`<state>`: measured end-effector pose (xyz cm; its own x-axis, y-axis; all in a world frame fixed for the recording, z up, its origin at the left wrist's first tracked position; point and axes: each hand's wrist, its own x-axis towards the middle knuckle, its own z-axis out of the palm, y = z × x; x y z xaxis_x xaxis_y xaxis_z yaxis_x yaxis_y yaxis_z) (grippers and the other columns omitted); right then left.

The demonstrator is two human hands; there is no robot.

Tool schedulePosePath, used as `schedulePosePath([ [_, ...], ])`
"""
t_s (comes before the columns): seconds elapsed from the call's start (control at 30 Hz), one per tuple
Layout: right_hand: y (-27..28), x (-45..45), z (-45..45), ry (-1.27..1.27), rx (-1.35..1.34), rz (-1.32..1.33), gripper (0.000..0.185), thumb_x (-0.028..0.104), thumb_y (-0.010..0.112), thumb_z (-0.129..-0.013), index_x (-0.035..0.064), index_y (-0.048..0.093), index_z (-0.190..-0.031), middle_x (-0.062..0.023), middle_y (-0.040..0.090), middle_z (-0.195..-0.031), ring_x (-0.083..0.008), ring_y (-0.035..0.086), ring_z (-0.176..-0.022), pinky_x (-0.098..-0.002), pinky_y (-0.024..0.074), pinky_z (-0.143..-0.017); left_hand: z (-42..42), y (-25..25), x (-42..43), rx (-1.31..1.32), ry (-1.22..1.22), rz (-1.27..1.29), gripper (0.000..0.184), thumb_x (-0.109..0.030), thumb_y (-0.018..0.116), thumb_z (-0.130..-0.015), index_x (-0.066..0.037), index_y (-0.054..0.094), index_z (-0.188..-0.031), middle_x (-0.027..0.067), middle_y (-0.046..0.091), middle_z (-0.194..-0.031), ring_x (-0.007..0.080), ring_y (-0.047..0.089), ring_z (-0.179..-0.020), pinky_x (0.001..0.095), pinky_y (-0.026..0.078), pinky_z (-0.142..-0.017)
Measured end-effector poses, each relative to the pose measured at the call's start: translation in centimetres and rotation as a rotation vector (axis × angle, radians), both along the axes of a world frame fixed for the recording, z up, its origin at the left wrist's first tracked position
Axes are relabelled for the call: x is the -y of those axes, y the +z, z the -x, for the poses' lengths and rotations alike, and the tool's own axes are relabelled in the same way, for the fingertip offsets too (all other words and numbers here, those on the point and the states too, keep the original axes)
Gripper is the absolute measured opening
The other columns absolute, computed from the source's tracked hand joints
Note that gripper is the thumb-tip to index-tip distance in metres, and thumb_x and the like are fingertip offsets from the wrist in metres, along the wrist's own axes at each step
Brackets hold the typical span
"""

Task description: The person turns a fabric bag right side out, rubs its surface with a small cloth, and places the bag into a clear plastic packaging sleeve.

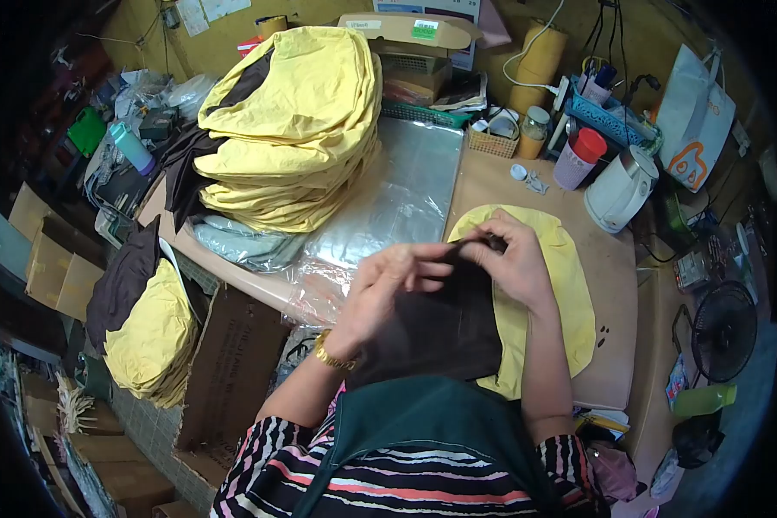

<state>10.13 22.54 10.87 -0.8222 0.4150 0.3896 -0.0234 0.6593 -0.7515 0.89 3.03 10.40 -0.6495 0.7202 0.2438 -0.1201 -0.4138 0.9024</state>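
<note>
A dark brown cloth piece (436, 332) hangs in front of my body, over a yellow cloth piece (565, 289) that lies on the table. My right hand (514, 263) is closed, pinching the top edge of the brown cloth between thumb and fingers. Beside it, my left hand (388, 281) reaches toward the same edge with its index finger stretched out. Motion blurs its fingertips, and whether they grip the cloth cannot be made out. A gold-coloured bracelet (332, 352) circles my left wrist.
A tall pile of yellow cloth pieces (293, 129) stands at the back left, beside clear plastic sheets (406, 177). Another yellow and brown stack (151, 324) sits lower left, near an open cardboard box (233, 375). A kettle (622, 190) and red-topped cup (578, 160) stand back right.
</note>
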Motion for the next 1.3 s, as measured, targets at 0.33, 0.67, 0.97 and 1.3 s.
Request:
schedulePosePath([
  [0.33, -2.1, 0.0, 1.5, 0.002, -0.139, 0.32, 0.017, 0.008, 0.076, -0.08, -0.0005, 0.061, -0.08, 0.0035, 0.054, -0.069, -0.0025, 0.045, -0.062, -0.0201, 0.0379, -0.057, -3.2, 14.4, 10.6, -0.999, 0.62, -1.196, 0.033, -0.034, 0.063, -0.084, -0.002, 0.061, -0.08, 0.017, 0.059, -0.078, 0.0278, 0.052, -0.077, 0.0485, 0.04, -0.078],
  [0.67, -2.1, 0.0, 2.1, 0.002, -0.234, 0.384, 0.01, 0.007, 0.073, -0.084, -0.0007, 0.066, -0.085, 0.0039, 0.059, -0.073, -0.0027, 0.048, -0.064, -0.0199, 0.0398, -0.059, -3.1, 14.6, 10.3, -1.148, 1.077, -0.873, 0.03, -0.02, 0.069, -0.08, -0.004, 0.051, -0.097, 0.0116, 0.057, -0.092, 0.0177, 0.053, -0.067, 0.0362, 0.042, -0.064],
  [0.97, -2.3, 1.7, 1.5, 0.082, -0.182, 0.434, 0.006, 0.001, 0.071, -0.082, 0.0, 0.066, -0.082, 0.0028, 0.061, -0.073, -0.0037, 0.054, -0.067, -0.0207, 0.045, -0.063, 1.1, 2.0, -3.2, -0.45, 0.073, 0.269, 0.063, -0.005, 0.077, -0.077, 0.003, 0.047, -0.132, 0.0109, 0.063, -0.11, 0.0064, 0.058, -0.057, 0.0218, 0.047, -0.051],
  [1.3, 1.2, -0.6, 1.2, 0.138, -0.548, 0.742, 0.012, 0.012, 0.07, -0.087, 0.0037, 0.061, -0.086, 0.0051, 0.051, -0.07, -0.0015, 0.039, -0.055, -0.0192, 0.0269, -0.047, 2.8, -3.5, -3.9, -0.1, 0.005, 0.292, 0.031, -0.008, 0.073, -0.084, 0.001, 0.066, -0.113, 0.0055, 0.069, -0.089, 0.0078, 0.066, -0.071, 0.0202, 0.055, -0.064],
])
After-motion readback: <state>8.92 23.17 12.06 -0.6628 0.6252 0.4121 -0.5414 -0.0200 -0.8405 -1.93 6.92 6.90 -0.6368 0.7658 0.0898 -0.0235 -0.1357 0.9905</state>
